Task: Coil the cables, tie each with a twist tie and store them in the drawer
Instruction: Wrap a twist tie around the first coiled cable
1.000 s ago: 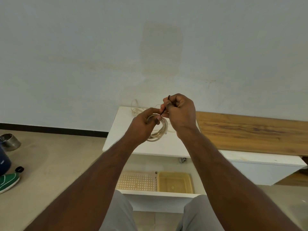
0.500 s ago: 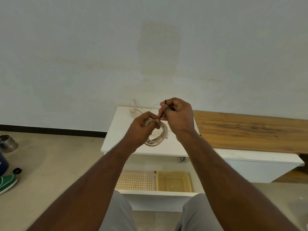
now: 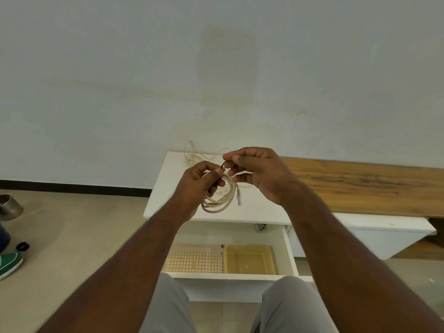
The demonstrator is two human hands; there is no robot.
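The left hand (image 3: 199, 186) is closed around the top of a coiled beige network cable (image 3: 219, 200), holding it up above the white cabinet top (image 3: 168, 188); the coil hangs below the fingers, and its clear plastic plug (image 3: 239, 199) dangles at the right side of the loop. The right hand (image 3: 259, 174) pinches the end of a thin black twist tie (image 3: 223, 165) between thumb and forefinger, the tie running down to the coil at the left thumb. A second beige cable (image 3: 194, 155) lies loose and tangled at the back of the cabinet top, against the wall. Below, the drawer (image 3: 289, 251) stands open, holding a perforated peach tray (image 3: 194, 260) on the left and a translucent yellow tray (image 3: 249, 259) just beside it on the right. A wooden board (image 3: 360, 186) extends to the right of the cabinet top. On the floor at the left sit a metal bowl (image 3: 9, 207) and a green shoe (image 3: 9, 263). No writing or brand is readable anywhere.
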